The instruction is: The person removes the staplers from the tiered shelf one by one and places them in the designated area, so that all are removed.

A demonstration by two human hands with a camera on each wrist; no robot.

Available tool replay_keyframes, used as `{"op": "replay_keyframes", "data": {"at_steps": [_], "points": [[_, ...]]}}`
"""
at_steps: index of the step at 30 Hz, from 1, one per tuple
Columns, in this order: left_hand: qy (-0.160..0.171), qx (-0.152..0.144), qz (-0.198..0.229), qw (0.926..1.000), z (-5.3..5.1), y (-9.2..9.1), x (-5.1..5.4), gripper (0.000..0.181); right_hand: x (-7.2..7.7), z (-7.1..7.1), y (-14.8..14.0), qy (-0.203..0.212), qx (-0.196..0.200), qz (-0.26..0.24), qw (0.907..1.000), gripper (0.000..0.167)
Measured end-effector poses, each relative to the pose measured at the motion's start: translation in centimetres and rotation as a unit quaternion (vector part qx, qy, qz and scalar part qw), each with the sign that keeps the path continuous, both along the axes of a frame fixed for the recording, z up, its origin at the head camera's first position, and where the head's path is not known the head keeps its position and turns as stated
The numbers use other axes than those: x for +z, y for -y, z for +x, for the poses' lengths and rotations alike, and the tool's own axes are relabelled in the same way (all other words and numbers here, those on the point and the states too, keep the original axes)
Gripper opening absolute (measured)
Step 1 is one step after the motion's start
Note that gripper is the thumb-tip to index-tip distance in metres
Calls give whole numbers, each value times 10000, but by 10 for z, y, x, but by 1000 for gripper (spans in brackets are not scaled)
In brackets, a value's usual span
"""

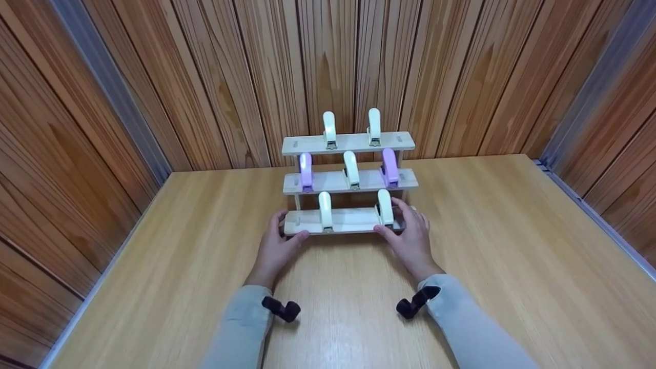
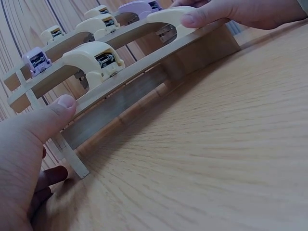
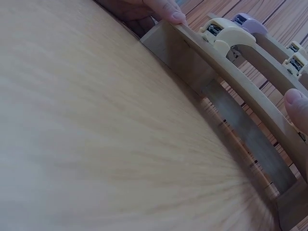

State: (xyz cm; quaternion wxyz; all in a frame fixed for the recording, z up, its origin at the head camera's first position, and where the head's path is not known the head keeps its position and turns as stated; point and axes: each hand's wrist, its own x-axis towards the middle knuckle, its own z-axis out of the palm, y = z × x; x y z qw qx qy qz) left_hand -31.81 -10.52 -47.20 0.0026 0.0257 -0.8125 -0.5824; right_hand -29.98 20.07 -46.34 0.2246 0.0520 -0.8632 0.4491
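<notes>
A three-tier wooden display rack [image 1: 353, 219] stands on the table. My left hand [image 1: 275, 248] grips the left end of its lowest shelf, thumb on the front edge. At the other end my right hand [image 1: 412, 245] holds the same shelf, its thumb by the front edge near a cream stapler [image 1: 385, 207]. Another cream stapler [image 1: 325, 211] stands left of it on that tier. The middle tier bears a purple stapler [image 1: 306, 171], a cream one between, and a second purple stapler [image 1: 390, 167]. Two cream staplers stand on the top tier. In the left wrist view, the left thumb [image 2: 65, 103] touches the shelf edge.
The wooden table [image 1: 338, 318] extends around the rack. A wood-plank wall [image 1: 328, 66] rises close behind it. Side walls with metal corner posts stand left and right. Each sleeve has a black wrist camera mount [image 1: 282, 309] on it.
</notes>
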Motion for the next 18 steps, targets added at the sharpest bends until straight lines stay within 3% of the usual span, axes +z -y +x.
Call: {"op": "replay_keyframes", "data": {"at_steps": [8,18], "points": [[-278,64,-161,9995,2,-4,0,85,1,3,-2,82,79,-287,9995,77],[-197,-44,-90,9998,2,-1,-1,84,2,5,-5,430,120,-1041,9936,80]]}}
